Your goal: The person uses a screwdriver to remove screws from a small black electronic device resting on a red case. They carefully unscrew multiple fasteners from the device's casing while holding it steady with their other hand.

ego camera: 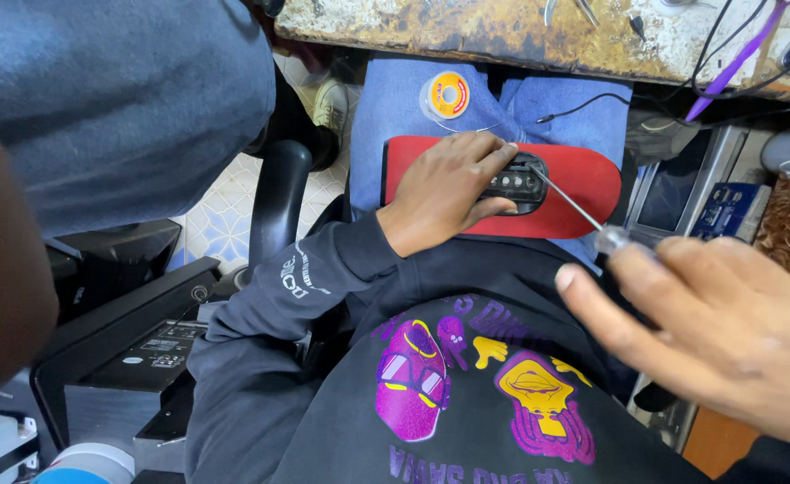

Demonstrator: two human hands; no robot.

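A thin screwdriver (pixel 583 215) is gripped in the closed fingers of the right hand (pixel 718 332), its tip set on a small black device (pixel 518 183). The device is pinned by the left hand (pixel 444 193), fingers curled over it, on a red pad (pixel 583 188) on the lap. A solder spool (pixel 449 94) lies beyond, before the table (pixel 503 27).

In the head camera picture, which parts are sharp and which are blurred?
Head view: the left hand and the small black device on the red pad are sharp; the right hand, close to the lens, is soft; light is even.
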